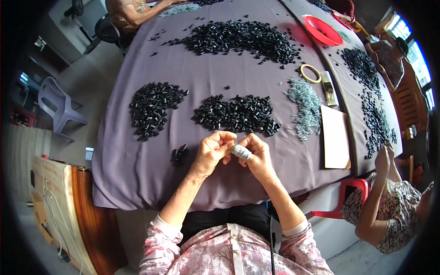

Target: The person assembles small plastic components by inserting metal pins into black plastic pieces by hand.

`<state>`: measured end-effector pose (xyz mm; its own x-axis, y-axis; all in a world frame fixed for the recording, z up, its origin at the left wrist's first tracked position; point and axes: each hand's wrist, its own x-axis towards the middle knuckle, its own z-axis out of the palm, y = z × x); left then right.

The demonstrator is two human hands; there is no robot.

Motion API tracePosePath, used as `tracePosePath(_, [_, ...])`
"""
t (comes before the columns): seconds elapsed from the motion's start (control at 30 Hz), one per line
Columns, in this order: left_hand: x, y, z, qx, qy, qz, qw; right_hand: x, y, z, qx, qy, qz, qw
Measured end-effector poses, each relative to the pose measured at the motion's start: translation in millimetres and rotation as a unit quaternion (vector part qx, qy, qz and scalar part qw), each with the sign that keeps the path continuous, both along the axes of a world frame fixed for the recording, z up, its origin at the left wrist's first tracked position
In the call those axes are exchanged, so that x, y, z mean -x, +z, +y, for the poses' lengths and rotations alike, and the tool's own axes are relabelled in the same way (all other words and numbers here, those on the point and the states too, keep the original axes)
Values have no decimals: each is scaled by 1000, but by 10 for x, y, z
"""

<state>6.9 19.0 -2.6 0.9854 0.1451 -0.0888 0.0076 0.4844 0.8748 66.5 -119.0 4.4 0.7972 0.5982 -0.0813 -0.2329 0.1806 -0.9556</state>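
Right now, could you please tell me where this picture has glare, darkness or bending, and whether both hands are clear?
Head view: windows at upper right glare almost white; corners fall to black; the fisheye bows the purple-grey tablecloth; black pieces partly merge; left hand and right hand look fairly clear, but anything pinched is too small to identify.

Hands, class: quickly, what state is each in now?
Left hand: pinched closed; whether it holds anything cannot be told.
Right hand: closed; anything held cannot be made out.
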Motion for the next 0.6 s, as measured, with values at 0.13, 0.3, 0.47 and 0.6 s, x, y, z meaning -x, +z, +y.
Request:
tracePosePath(0.13, [1, -19, 14, 5, -4, 3, 1000, -18, 4, -43, 3, 15, 3, 1000])
tracePosePath(0.3, [-4, -4, -10, -56, 16, -5, 998, -12, 41, -33, 11, 13, 25, 1000])
tracePosePath(0.47, [13, 6, -11, -149, 18, -36, 988, 8, 31, -43, 31, 17, -8, 999])
tracePosePath(0.6, [7, 12, 21, -141, 9, -25, 990, 37, 25, -17, 40, -2, -31, 999])
